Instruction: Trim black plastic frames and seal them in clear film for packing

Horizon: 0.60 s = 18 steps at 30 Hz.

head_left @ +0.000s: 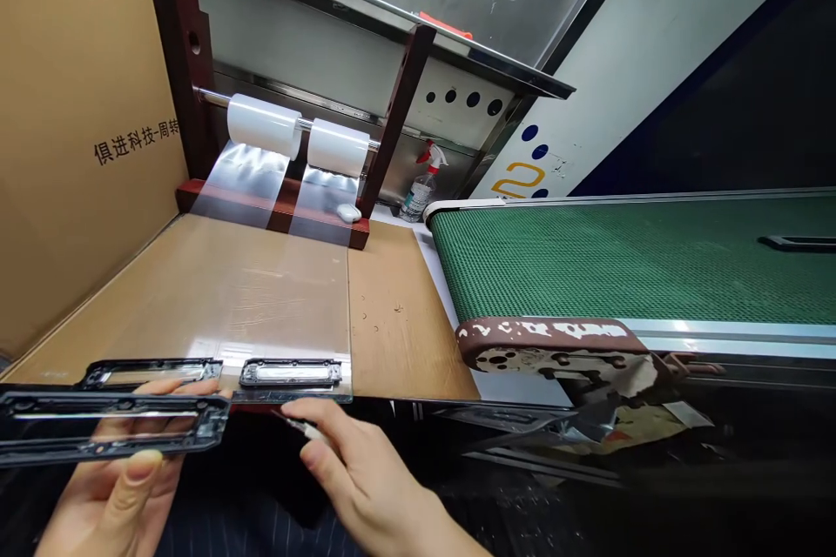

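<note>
My left hand (pixel 121 487) grips a long black plastic frame (pixel 207 426) from below, thumb in front and fingers behind its slot-shaped opening. In my right hand (pixel 372 479), between thumb and forefinger, is a small thin-tipped tool with a pale handle (pixel 312 432); its exact kind is hard to make out. The tool's dark tip points left, apart from the held frame. Two similar black frames lie at the near edge of the clear sheet: one frame (pixel 291 372) just beyond my right hand, the other frame (pixel 97 372) partly hidden behind my left hand.
Two film rolls (pixel 265 126) hang on a dark red stand (pixel 398 122), their strips drawn down over its base. A spray bottle (pixel 418 191) stands behind. At right runs a green conveyor belt (pixel 620 261) carrying another black frame (pixel 800 244). A cardboard box (pixel 78 218) walls the left.
</note>
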Tool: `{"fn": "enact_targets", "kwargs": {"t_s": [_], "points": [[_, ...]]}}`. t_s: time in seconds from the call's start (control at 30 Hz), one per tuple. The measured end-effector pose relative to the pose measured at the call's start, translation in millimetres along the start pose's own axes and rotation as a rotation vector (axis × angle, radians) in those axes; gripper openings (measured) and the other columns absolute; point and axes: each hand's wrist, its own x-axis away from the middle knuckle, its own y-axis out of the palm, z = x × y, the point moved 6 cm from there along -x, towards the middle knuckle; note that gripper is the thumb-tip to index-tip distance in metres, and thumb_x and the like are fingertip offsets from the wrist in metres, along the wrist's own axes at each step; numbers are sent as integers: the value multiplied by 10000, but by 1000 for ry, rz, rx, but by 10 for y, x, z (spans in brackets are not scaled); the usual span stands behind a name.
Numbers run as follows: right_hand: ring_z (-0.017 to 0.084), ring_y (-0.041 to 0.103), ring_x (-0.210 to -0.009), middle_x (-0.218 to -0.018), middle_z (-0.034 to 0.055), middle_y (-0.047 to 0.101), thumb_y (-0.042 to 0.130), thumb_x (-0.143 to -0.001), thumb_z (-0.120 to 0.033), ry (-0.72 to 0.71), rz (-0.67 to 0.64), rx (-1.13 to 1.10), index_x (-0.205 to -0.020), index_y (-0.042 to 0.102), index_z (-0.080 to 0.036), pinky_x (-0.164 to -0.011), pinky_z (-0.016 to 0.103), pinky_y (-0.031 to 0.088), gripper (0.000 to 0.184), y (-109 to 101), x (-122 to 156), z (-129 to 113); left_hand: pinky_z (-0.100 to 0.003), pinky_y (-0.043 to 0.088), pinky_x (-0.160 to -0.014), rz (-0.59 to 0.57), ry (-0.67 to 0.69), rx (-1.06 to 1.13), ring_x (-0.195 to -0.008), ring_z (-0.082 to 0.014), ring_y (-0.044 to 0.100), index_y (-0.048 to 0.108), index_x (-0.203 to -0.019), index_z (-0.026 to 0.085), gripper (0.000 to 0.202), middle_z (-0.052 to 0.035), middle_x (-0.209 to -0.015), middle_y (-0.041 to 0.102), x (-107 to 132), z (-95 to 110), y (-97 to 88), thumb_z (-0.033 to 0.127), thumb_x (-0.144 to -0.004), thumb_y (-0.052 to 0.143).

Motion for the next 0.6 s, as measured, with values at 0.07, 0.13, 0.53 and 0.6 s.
{"fn": "enact_targets", "kwargs": {"t_s": [0.07, 0.13, 0.53, 0.6], "points": [[144, 611, -744, -903, 20, 684, 366, -1020, -414, -221, 96, 189, -1241, 576, -244, -706, 245, 480, 349, -18, 33, -125, -221, 560, -890, -33, -15, 56, -974, -208, 724, 686, -1044, 309, 366, 61, -1032, 780, 42, -17, 50, 434, -715, 790], [147, 598, -685, -833, 28, 675, 360, -1022, -416, -370, 214, 373, -1230, 605, -242, -625, 238, 470, 365, -30, 73, -232, -213, 545, -909, -65, -22, 67, -1004, -201, 716, 677, -1060, 321, 362, 69, -1043, 779, 70, -47, 59, 412, -728, 787], [132, 536, -548, -671, 2, 600, 324, -1031, -416, -477, 283, 583, -1185, 655, -219, -485, 244, 389, 415, -34, 94, -457, -203, 522, -941, -76, -16, 32, -1072, -206, 688, 655, -1100, 325, 392, 66, -1056, 775, 121, -108, 15, 424, -740, 777], [131, 542, -545, -671, 1, 603, 333, -1028, -418, -471, 287, 580, -1183, 660, -224, -483, 243, 390, 410, -35, 102, -448, -205, 528, -933, -73, -20, 31, -1071, -212, 689, 655, -1106, 320, 394, 59, -1055, 776, 123, -109, 7, 421, -744, 775]]}}
